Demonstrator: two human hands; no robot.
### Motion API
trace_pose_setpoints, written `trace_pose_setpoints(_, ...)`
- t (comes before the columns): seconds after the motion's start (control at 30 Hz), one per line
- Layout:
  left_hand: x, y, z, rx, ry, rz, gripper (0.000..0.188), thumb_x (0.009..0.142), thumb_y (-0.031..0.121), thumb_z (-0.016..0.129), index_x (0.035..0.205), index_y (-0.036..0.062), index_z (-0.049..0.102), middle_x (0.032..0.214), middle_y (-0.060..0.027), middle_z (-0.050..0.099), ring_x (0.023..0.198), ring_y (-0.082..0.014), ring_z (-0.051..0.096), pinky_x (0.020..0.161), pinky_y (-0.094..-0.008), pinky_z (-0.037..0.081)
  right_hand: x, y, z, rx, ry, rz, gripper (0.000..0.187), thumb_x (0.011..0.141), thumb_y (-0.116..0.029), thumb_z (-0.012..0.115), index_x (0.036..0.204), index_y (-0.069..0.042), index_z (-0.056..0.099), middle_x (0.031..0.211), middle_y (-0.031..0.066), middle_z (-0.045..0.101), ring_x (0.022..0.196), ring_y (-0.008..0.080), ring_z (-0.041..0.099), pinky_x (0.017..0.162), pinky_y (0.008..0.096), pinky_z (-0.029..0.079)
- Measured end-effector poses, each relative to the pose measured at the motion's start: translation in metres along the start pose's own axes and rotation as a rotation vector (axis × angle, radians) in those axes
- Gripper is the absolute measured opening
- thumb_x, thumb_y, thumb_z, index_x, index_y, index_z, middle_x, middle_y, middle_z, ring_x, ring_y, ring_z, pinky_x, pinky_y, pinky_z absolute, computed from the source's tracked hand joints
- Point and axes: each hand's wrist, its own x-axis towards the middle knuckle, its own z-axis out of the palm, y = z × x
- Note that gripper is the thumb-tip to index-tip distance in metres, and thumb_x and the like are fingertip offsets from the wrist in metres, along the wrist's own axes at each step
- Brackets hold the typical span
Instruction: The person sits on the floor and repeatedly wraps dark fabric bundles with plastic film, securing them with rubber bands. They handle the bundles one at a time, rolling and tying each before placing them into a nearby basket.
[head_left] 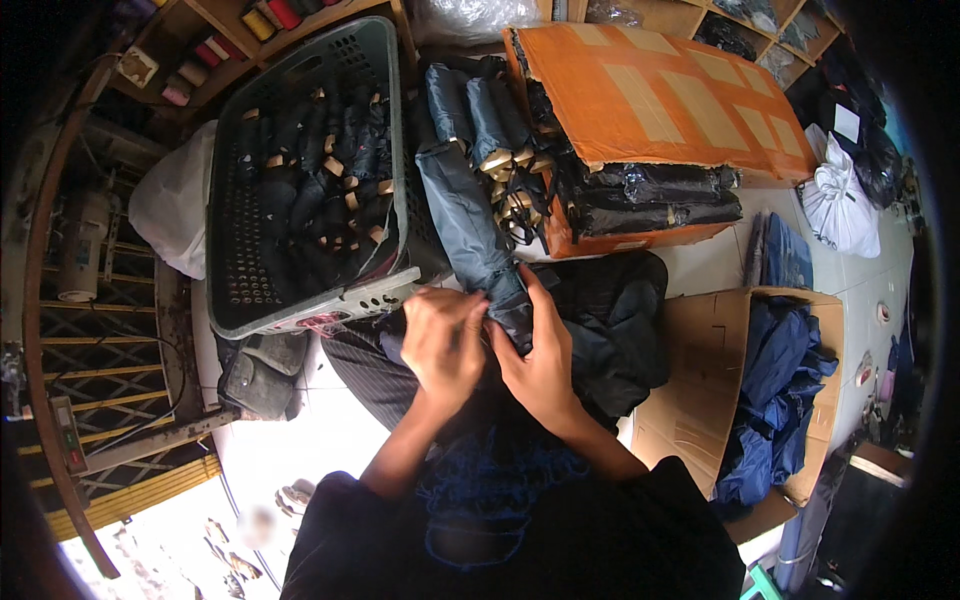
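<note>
A dark grey-blue folded umbrella (pixel 463 215) slants across the middle, its near end between my hands. My right hand (pixel 540 355) is closed round that end, thumb on one side and fingers on the other. Slightly blurred, my left hand (pixel 440 340) pinches at the cloth on the umbrella's left side; the exact bit between its fingertips is hidden. Just beyond lie more folded umbrellas (pixel 487 120) of the same colour, with gold-coloured ends and dark straps towards me.
At the left stands a dark plastic basket (pixel 222 215) of black rolled umbrellas. An orange taped carton (pixel 660 95) with wrapped black bundles is at the far right. Nearer right, an open cardboard box (pixel 690 390) holds blue cloth (pixel 775 400). A metal lattice gate (pixel 110 345) borders the left.
</note>
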Motion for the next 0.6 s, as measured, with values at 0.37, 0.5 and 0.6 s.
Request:
trace_pose_setpoints(0.37, -0.024, -0.011, -0.003, -0.459, 0.081, -0.42, 0.023, 0.086, -0.002, 0.061, 0.109, 0.0006, 0.058, 0.104, -0.0095, 0.059, 0.088, -0.0174, 0.055, 0.079, -0.0296, 0.045, 0.0, 0.011, -0.014, 0.666, -0.209, 0.584, 0.053, 0.086, -0.008, 0.065, 0.13, -0.001, 0.037, 0.099, 0.0172, 0.062, 0.078, 0.0258, 0.066, 0.061, 0.0343, 0.053)
trace_pose_setpoints(0.5, -0.005, -0.01, -0.004, -1.315, 0.077, -1.032, 0.054, 0.093, 0.034, 0.058, 0.13, -0.0016, 0.043, 0.125, -0.0144, 0.054, 0.109, -0.0208, 0.055, 0.097, -0.0362, 0.042, 0.007, -0.002, -0.018, 1.006, -0.312, 0.716, 0.068, 0.088, -0.012, 0.063, 0.139, -0.01, 0.019, 0.096, 0.0175, 0.06, 0.055, 0.0235, 0.064, 0.033, 0.0295, 0.046)
trace_pose_setpoints(0.6, 0.004, -0.008, -0.008, -1.005, -0.278, -1.076, 0.062, 0.092, 0.047, 0.055, 0.126, -0.004, 0.047, 0.115, -0.0165, 0.062, 0.104, -0.0222, 0.059, 0.089, -0.0374, 0.048, 0.002, -0.007, -0.008, 0.796, -0.357, 0.663, 0.063, 0.089, -0.019, 0.064, 0.138, -0.01, 0.025, 0.087, 0.0151, 0.061, 0.057, 0.0224, 0.064, 0.039, 0.0292, 0.048)
